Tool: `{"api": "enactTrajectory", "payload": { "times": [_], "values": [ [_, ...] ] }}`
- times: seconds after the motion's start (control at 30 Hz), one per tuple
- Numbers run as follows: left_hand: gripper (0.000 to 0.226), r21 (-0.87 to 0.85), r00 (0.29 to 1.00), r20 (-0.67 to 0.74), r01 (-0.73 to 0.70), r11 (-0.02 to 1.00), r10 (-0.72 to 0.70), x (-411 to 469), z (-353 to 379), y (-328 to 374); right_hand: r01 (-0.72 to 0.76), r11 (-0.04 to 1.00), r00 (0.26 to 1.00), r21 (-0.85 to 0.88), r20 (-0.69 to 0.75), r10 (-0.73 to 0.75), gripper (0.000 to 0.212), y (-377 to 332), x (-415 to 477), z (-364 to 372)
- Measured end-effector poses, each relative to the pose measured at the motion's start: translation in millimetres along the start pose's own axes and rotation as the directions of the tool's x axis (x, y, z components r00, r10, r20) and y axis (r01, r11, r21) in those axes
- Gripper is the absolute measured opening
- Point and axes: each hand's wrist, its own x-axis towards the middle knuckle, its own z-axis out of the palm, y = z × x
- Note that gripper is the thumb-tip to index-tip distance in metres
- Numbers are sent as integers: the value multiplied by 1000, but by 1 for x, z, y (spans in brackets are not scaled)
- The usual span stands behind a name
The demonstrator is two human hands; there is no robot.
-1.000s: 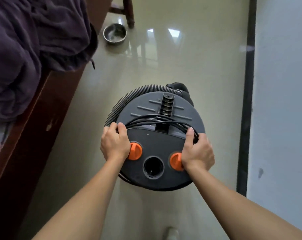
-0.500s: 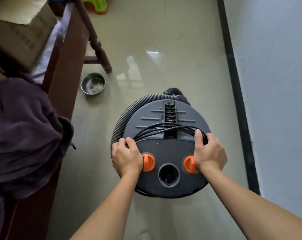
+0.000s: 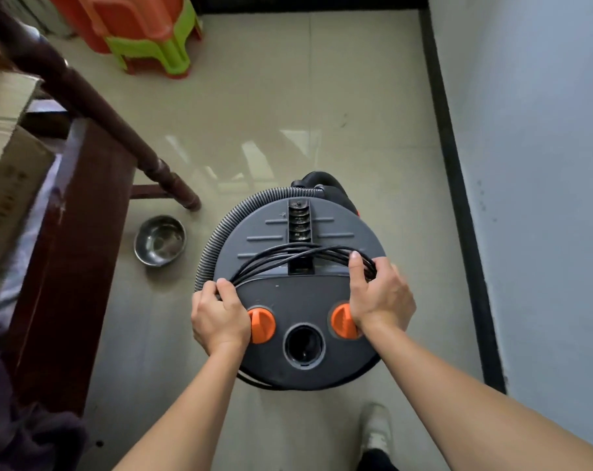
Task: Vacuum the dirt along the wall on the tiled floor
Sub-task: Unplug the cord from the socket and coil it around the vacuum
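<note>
A round grey canister vacuum (image 3: 298, 300) with two orange knobs is held above the beige tiled floor (image 3: 322, 113), seen from above. My left hand (image 3: 218, 317) grips its left rim and the coiled black power cord (image 3: 288, 258). My right hand (image 3: 378, 297) grips the right rim, fingers curled over the cord. A ribbed grey hose (image 3: 213, 239) wraps around the vacuum's left side. The pale wall (image 3: 533, 164) with a dark skirting strip (image 3: 458, 181) runs along the right.
A dark wooden bed frame (image 3: 84, 205) lines the left, a cardboard box (image 3: 6, 171) on it. A steel bowl (image 3: 160, 240) sits on the floor beside the bed leg. Stacked orange and green plastic stools (image 3: 145, 32) stand ahead. My shoe (image 3: 375, 433) shows below the vacuum.
I have carried the vacuum forward along the wall; the bowl and bed leg have slid back toward me and the stools have come into view. Both hands keep their grip.
</note>
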Motion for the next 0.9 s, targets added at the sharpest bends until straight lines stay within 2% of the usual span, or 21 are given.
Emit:
{"api": "enactTrajectory", "payload": {
  "times": [0.17, 0.57, 0.7, 0.9],
  "values": [
    [39, -7, 998, -65, 24, 1000, -24, 65, 31, 70, 45, 999, 996, 1, 81, -45, 50, -59, 96, 17],
    [32, -48, 998, -67, 20, 999, -24, 201, 104, 228, 43, 995, 996, -87, 84, -36, 51, -165, 285, 43],
    [41, -90, 997, -75, 23, 996, -30, 244, 123, 275, 77, 993, 994, -93, 84, -70, 50, -205, 346, 54],
    [37, -145, 979, -131, 138, 980, -157, 294, 140, 320, 217, 967, 970, -131, 137, -199, 71, -271, 423, 76]
  ]
}}
